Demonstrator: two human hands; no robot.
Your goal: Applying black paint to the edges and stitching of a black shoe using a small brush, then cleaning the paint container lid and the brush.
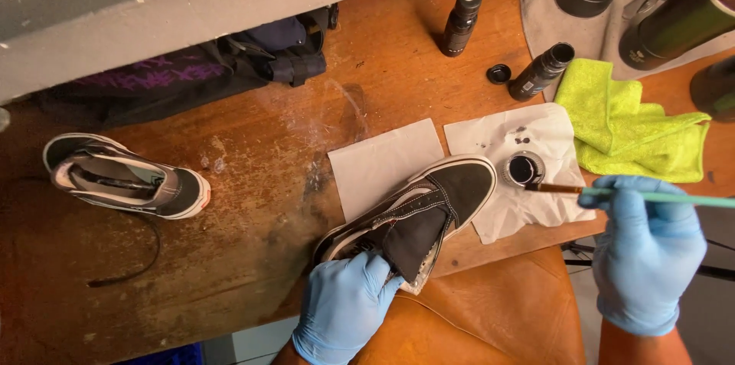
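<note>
A dark suede sneaker [452, 189] with white stitching and a white sole lies diagonally on the wooden table, its tongue pulled out. My left hand [344, 304], in a blue glove, grips the shoe's heel end. My right hand [647, 254], also gloved, holds a thin paintbrush [658, 196] with a pale green handle. The brush tip touches the rim of a small round dish of black liquid [524, 169], which sits on white paper [536, 135] just right of the shoe's toe.
A second sneaker [126, 177] lies at the left with a loose black lace [130, 269]. An open small black bottle [542, 72], its cap [498, 73], a capped bottle [460, 22], a yellow-green cloth [632, 120] and dark cylinders [674, 20] stand at the back right. A dark bag [268, 51] lies by the wall.
</note>
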